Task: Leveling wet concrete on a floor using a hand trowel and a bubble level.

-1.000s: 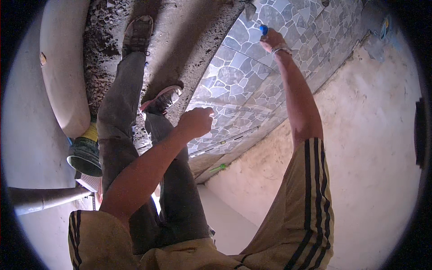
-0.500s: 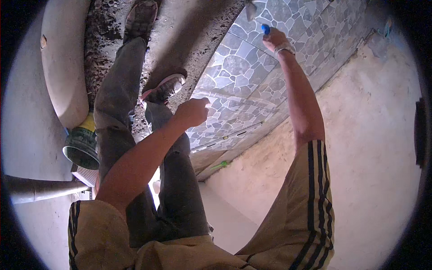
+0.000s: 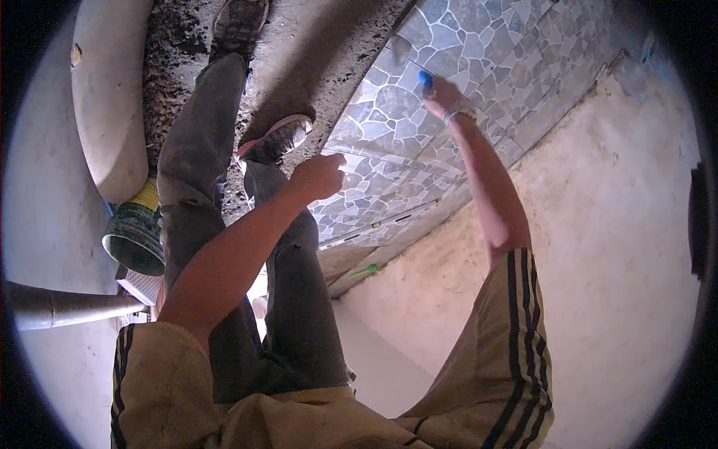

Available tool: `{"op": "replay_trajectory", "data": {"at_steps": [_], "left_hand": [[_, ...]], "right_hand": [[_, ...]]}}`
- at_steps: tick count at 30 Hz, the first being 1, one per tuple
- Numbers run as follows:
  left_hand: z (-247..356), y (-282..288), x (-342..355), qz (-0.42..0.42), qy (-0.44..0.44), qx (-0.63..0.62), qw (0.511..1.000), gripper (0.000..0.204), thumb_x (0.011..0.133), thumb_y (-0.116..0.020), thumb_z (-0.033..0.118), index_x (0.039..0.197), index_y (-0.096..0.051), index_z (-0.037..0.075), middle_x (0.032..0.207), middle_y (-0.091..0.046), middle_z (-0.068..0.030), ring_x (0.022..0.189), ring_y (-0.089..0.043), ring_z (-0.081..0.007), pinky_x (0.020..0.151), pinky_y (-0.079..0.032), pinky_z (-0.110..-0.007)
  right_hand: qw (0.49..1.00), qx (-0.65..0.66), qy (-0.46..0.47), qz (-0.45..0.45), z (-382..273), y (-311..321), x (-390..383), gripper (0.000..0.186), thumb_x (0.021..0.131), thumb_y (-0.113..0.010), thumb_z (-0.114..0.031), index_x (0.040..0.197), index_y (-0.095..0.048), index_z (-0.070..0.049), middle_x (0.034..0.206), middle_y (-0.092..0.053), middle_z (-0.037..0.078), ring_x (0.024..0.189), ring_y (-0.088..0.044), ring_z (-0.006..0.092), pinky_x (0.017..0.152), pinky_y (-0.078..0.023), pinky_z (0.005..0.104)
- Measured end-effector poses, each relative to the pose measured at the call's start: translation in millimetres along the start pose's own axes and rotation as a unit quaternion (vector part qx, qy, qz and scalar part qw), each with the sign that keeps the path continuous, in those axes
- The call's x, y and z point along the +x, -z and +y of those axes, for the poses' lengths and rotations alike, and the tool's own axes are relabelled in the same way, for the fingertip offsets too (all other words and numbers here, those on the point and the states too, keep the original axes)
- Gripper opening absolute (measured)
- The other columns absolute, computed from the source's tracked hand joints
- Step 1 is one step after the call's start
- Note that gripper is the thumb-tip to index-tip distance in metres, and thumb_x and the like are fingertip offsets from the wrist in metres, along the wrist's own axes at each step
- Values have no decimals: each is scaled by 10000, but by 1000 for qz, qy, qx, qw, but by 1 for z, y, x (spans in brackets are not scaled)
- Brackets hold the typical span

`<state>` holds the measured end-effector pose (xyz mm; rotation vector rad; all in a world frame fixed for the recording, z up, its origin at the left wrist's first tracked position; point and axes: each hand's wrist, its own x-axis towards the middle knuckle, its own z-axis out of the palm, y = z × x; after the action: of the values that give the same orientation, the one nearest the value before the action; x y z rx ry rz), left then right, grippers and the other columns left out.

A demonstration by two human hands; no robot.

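My right hand (image 3: 443, 97), a pale band at its wrist, is closed round the blue handle (image 3: 425, 80) of a tool. The tool's blurred grey head (image 3: 402, 49) is over the grey stone-patterned tiles (image 3: 394, 105); whether it touches them I cannot tell. My left hand (image 3: 318, 178) is closed near the tiles' left edge, above my knee. A small pale spot shows at its fingertips, too unclear to name. What looks like a spirit level (image 3: 376, 224) lies along the nearer tiles, to the right of my left hand.
A dark green bucket (image 3: 134, 243) with a yellow band lies tipped at left, below a pale rounded column (image 3: 108, 112). A grey pipe (image 3: 75, 307) juts in nearby. Rough, dirty floor (image 3: 299, 67) borders the tiles. A bright green object (image 3: 365, 271) sits beside the plastered wall (image 3: 583, 224).
My right hand and the blue-handled tool have come nearer and slightly left over the tiles. My left hand has hardly shifted and stays closed.
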<state>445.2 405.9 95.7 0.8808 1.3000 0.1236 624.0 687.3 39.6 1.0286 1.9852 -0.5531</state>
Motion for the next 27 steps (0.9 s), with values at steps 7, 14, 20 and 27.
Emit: {"op": "replay_trajectory", "data": {"at_steps": [7, 14, 20, 27], "left_hand": [[3, 10, 0, -20, 18, -15, 1000, 336, 841, -522, 224, 1150, -568, 102, 1046, -634, -168, 989, -604, -338, 837, -471, -468], [9, 8, 3, -30, 25, -15, 999, 350, 840, -522, 240, 1163, -568, 110, 1059, -629, -181, 996, -603, -341, 848, -468, -463], [9, 15, 5, -31, 5, -43, 999, 345, 857, -529, 218, 1154, -549, 43, 1021, -620, -244, 986, -588, -392, 886, -448, -473], [17, 23, 7, -44, 24, -17, 999, 373, 842, -520, 259, 1178, -553, 101, 1070, -624, -187, 992, -602, -350, 847, -467, -474]], "right_hand": [[981, 109, -70, -144, -32, -40, -35, 362, 809, -512, -323, 929, -640, -7, 878, -658, 225, 835, -645, 388, 745, -521, 460], [984, 117, -111, -74, -5, -44, -13, 363, 782, -522, -344, 849, -660, -15, 869, -647, 257, 831, -646, 393, 746, -518, 461], [971, 186, -145, -46, -5, -19, -1, 368, 753, -546, -341, 860, -654, -6, 869, -656, 236, 881, -637, 388, 795, -506, 447], [975, 159, -146, -52, 1, 7, 11, 360, 810, -551, -368, 881, -619, -22, 654, -638, 104, 519, -635, 223, 462, -530, 363]]}}
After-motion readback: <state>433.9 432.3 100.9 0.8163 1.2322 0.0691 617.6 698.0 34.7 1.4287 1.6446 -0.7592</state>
